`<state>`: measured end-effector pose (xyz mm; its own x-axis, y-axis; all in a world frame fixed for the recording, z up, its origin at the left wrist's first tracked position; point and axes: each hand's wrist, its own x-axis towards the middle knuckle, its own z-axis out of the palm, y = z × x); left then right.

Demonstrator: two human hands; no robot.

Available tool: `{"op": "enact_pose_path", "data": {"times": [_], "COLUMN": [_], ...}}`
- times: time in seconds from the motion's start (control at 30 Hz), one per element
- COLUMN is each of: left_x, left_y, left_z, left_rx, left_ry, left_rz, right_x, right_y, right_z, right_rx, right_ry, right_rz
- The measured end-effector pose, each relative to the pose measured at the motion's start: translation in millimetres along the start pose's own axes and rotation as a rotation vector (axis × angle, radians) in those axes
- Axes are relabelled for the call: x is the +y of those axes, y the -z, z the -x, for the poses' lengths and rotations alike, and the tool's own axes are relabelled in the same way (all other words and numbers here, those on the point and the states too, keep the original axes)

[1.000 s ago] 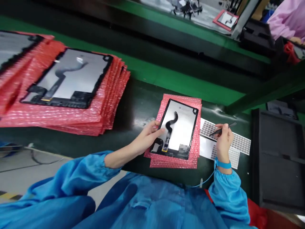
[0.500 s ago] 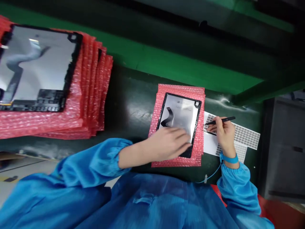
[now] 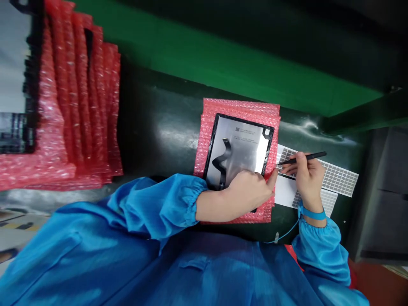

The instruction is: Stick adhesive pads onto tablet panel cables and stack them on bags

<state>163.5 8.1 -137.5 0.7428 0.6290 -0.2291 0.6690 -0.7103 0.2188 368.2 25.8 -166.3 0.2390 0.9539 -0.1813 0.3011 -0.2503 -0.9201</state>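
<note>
Panel (image 3: 242, 148) on a dark work surface (image 3: 159, 127), straight in front of us: a flat rectangle with a dull silver back and a narrow black frame. Its long axis runs away from us, with the far end leaning slightly right. A small printed label sits near the far edge. A thin black ribbon cable (image 3: 223, 155) snakes down the left half toward us. The panel lies on a red bubble-wrap pad (image 3: 239, 108), which is knobbly and shows on all sides. Our left hand (image 3: 248, 193) lies across the panel's near right corner, fingers loosely curled and one fingertip reaching past the right edge. We cannot tell whether it grips anything. Our right hand (image 3: 306, 174) is closed around a slim black tool (image 3: 302, 158), held like a pen. The tool lies almost level, its tip pointing left and touching a white sheet (image 3: 338, 178) printed with a grid of small grey squares, just right of the pad. A blue strap (image 3: 314, 213) circles that wrist. A tall stack (image 3: 79, 106) of the same red wrap stands well apart on the left.
</note>
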Motion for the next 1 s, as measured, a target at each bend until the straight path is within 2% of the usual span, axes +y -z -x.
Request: {"op": "enact_pose_path", "data": {"times": [0.2, 0.37, 0.47, 0.7, 1.0], "left_x": [0.3, -8.1, -14.7, -20.3, -22.5], "left_y": [-3.1, -3.4, -3.8, -3.6, -2.1], "left_z": [5.7, 21.6, 27.7, 26.9, 28.1], "left_rx": [0.050, 0.175, 0.225, 0.174, 0.131], "left_ry": [-0.033, -0.107, -0.101, -0.094, -0.092], "left_rz": [-0.027, 0.030, 0.058, 0.029, 0.070], "right_x": [-9.7, -20.8, -25.5, -24.5, -20.4], "right_y": [2.9, -12.3, -23.6, -27.1, -29.6], "right_z": [-4.9, -16.1, -17.9, -4.9, -1.8], "right_rx": [0.045, -0.068, -0.120, -0.152, -0.165], "right_ry": [-0.007, -0.007, -0.038, -0.122, -0.121], "right_rz": [-0.100, -0.121, -0.122, -0.155, -0.150]}}
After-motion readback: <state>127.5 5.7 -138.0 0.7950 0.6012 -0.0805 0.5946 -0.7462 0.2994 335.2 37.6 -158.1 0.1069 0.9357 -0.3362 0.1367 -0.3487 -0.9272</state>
